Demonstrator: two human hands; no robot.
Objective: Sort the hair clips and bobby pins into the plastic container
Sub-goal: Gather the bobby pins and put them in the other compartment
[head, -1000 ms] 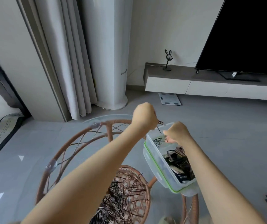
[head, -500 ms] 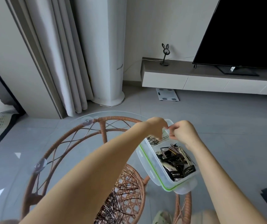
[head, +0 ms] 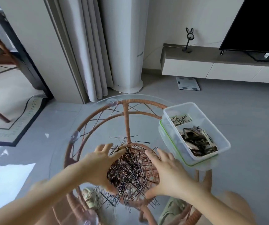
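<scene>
A single wide-angle camera, worn on the person's head, looks forward and steeply down over a round glass counter [head: 62, 153] on a rattan frame. It sits close above the work: both forearms enter from the bottom edge, the left hand [head: 98, 166] and right hand [head: 169, 174] filling the lower centre. The lens bends the room's edges, taking in the curtain [head: 88, 46] at upper left and the television [head: 259, 21] at upper right. No second view overlaps it.

Both hands are leaving the plastic container [head: 221, 135]; the left hand [head: 101, 166] and right hand [head: 167, 172] are now spreading open around the pin pile [head: 130, 169].
</scene>
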